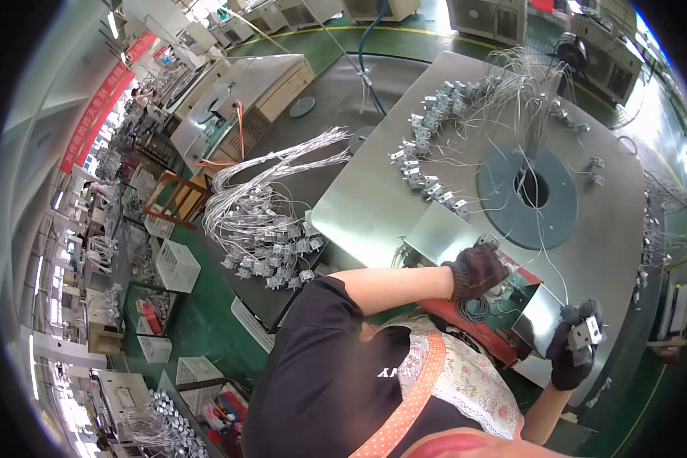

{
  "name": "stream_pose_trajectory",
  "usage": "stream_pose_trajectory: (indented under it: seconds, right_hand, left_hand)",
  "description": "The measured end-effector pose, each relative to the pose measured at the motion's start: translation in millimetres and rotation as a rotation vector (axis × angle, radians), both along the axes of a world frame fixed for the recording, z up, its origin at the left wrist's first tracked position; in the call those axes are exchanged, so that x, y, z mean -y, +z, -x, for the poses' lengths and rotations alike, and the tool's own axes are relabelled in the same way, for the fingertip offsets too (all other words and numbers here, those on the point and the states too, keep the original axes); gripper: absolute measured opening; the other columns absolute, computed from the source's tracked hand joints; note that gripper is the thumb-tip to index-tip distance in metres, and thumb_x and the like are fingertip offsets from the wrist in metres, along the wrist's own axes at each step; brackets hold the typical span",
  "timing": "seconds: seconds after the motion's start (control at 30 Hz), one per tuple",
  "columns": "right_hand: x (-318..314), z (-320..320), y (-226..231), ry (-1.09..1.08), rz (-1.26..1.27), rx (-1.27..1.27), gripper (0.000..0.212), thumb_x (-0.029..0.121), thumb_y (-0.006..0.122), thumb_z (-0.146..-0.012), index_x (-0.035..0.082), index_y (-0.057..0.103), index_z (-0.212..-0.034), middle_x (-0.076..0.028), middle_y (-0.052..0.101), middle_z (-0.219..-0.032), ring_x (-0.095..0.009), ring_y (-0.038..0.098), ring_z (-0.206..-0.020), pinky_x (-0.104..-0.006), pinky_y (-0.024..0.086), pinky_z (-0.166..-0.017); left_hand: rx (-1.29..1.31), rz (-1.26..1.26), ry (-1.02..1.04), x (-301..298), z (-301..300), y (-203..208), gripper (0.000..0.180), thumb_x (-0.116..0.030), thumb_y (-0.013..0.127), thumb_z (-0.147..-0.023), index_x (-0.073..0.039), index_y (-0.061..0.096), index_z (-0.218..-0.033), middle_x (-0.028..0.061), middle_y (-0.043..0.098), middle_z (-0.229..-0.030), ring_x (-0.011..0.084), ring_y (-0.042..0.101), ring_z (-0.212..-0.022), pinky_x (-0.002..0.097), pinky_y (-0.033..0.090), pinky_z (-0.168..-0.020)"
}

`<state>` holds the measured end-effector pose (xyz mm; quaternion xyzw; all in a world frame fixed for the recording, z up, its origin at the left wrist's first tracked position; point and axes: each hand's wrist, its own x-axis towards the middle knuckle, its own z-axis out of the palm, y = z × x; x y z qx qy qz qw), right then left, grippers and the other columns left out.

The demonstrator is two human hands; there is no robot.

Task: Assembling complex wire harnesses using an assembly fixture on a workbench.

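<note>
My right hand (572, 349), in a dark knit glove, grips a small boxy metal part (585, 333) with a pale face. A thin wire (555, 263) runs up from it toward the round grey disc (492, 187) on the table. My left hand (478, 272), gloved too, is closed above a red tray (454, 311) at the table's near edge; whatever its fingers hold is hidden. Shiny metal plates (443, 235) flank the tray. Inside lie a coil of dark wire (475, 309) and small pieces too jumbled to tell apart.
Similar boxy parts (420, 145) curve along the metal table (359, 206), their wires gathered at the disc's centre. A wired bundle of such parts (271, 237) lies on a darker surface to the left. White crates (178, 266) stand on the green floor beyond.
</note>
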<state>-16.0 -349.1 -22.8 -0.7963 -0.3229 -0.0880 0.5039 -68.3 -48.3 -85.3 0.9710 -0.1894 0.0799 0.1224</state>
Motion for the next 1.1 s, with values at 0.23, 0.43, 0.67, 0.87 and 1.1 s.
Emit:
stream_pose_trajectory:
  seconds: [0.23,0.43,0.67,0.87,1.1]
  right_hand:
    - [-33,-16,12,0.471,-0.532,-0.767,0.05,0.023,0.058,-0.101,0.001,0.046,-0.145,-0.019,0.064,-0.122,-0.022,0.066,-0.101,-0.0291,0.056,-0.076]
    - [-54,-17,14,0.628,-0.844,-1.209,0.047,0.021,0.053,-0.105,-0.001,0.047,-0.146,-0.021,0.059,-0.14,-0.028,0.065,-0.113,-0.0373,0.056,-0.092]
    - [-61,5,4,0.323,-0.639,-1.007,0.062,0.03,0.07,-0.097,0.005,0.045,-0.148,-0.014,0.064,-0.122,-0.021,0.066,-0.095,-0.0327,0.059,-0.07]
    - [-75,-1,-20,0.212,-0.01,-0.295,0.046,0.011,0.074,-0.086,0.001,0.062,-0.129,-0.015,0.067,-0.111,-0.025,0.067,-0.102,-0.0354,0.053,-0.092]
    - [-52,-32,-17,0.444,-0.556,-0.855,0.056,0.02,0.074,-0.093,0.0,0.053,-0.141,-0.01,0.062,-0.134,-0.021,0.058,-0.126,-0.0391,0.045,-0.111]
  left_hand:
    - [-0.033,0.029,-0.042,-2,-4,14,0.034,-0.019,0.052,-0.093,-0.003,0.063,-0.12,0.0183,0.07,-0.104,0.0348,0.067,-0.099,0.0467,0.048,-0.097]
    - [0.023,0.02,-0.009,0,-7,-4,0.024,-0.019,0.053,-0.092,-0.006,0.063,-0.108,0.0157,0.07,-0.091,0.0351,0.068,-0.091,0.0464,0.05,-0.092]
    - [-0.012,-0.014,-0.013,3,-7,-9,0.02,-0.019,0.053,-0.091,-0.008,0.063,-0.105,0.0139,0.069,-0.088,0.0335,0.068,-0.089,0.0445,0.05,-0.09]
    - [-0.084,0.072,-0.043,4,-11,-1,0.024,-0.024,0.063,-0.083,-0.01,0.069,-0.103,0.0148,0.07,-0.089,0.035,0.069,-0.084,0.0435,0.053,-0.083]
    - [0.221,0.143,-0.143,-17,-5,-17,0.031,-0.018,0.067,-0.081,-0.008,0.069,-0.111,0.0137,0.071,-0.097,0.0353,0.069,-0.096,0.0491,0.051,-0.098]
